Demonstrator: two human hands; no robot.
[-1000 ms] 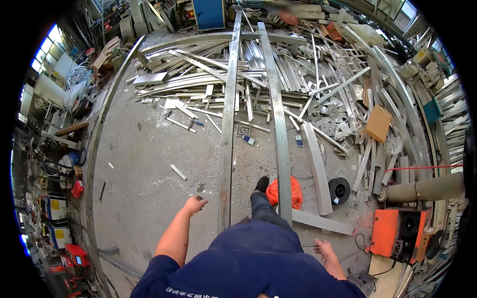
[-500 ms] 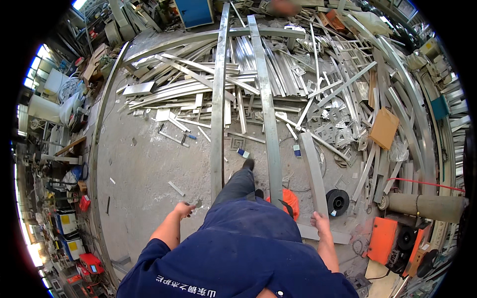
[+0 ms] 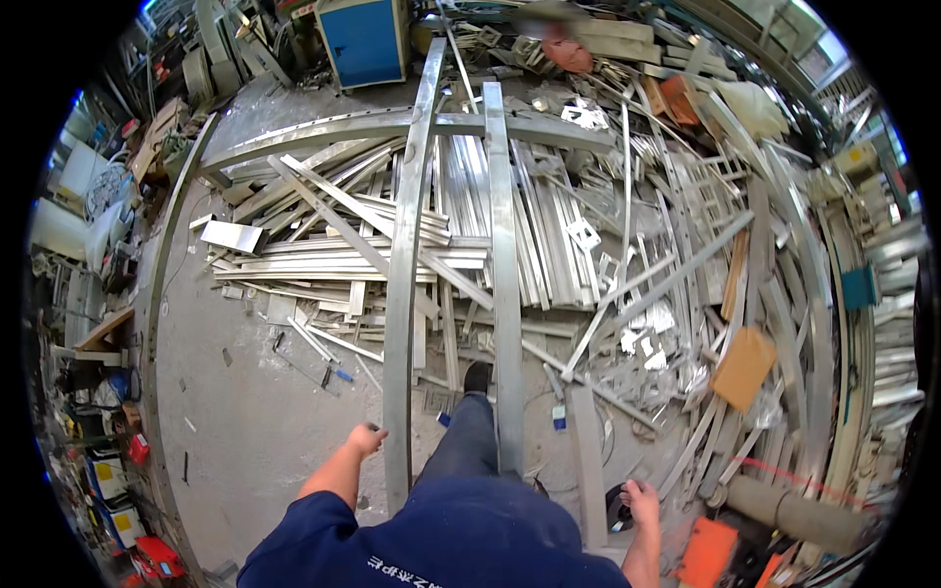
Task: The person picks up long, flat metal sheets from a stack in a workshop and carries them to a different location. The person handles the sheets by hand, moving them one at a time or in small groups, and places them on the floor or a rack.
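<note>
Left grip: closed loosely into a fist at 7 o'clock, the left hand (image 3: pixel 367 438) holds nothing I can make out; it hangs just beside the near end of the left long strip (image 3: pixel 405 294), seemingly not touching it.
Right grip: at 5 o'clock the right hand (image 3: pixel 642 502) hangs with fingers partly curled; whether it holds anything I cannot tell, since it is small and low in the view.
Nearest things: two long flat metal strips run from 6 o'clock up toward 12; the right long strip (image 3: pixel 500 274) lies alongside the person's forward leg, whose dark shoe (image 3: pixel 477 376) stands between the two.
Scrap heap: a wide tangle of pale metal offcuts (image 3: pixel 608 245) fills the floor from 12 round to 3 o'clock, lying over and under the strips.
Progress: both hands look free of any load, and both strips lie flat on the floor, so any lifting or sorting appears not yet begun; the heap looks untouched, by my judgement.
Edges: cut ends and thin profiles stick out at many angles around 1 to 3 o'clock, an orange machine (image 3: pixel 708 551) sits at 5 o'clock, and a curved rail (image 3: pixel 157 323) bounds the 9 o'clock side.
Open room: bare concrete floor (image 3: pixel 245 431) from 7 to 9 o'clock gives the only free stepping space; a blue cabinet (image 3: pixel 365 41) closes off 11 o'clock.
</note>
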